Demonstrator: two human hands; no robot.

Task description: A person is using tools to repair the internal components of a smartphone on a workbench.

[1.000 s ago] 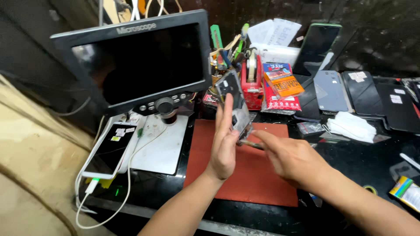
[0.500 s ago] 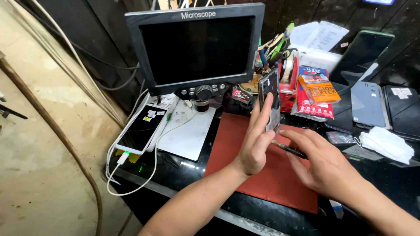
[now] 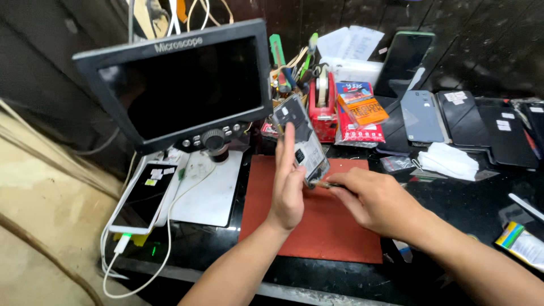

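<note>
Left hand (image 3: 288,184) raised upright over the rust-red rectangular work mat (image 3: 317,226), fingers straight, palm propping an opened smartphone with its back cover off and inner parts exposed (image 3: 301,139). Phone stands on end, tilted, long axis running from the lower edge near the mat up and away toward the black microscope monitor on its stand (image 3: 181,85). Grasp: phone pinned against palm and fingers of the left hand, not lying flat.

Right hand (image 3: 377,201) sits just right of the phone's lower end, fingers pinched on a thin dark metal tool (image 3: 327,184) whose tip meets the phone's bottom corner. So the phone lies up and to the left of the right hand, and the left hand is the nearer one, touching it.

Around: white smartphone on a charging cable (image 3: 141,195) at left on the black tabletop (image 3: 476,207); red tape dispenser (image 3: 322,105) behind; several dark phones and back covers (image 3: 422,116) to the right; white crumpled cloth (image 3: 450,161) near them.
</note>
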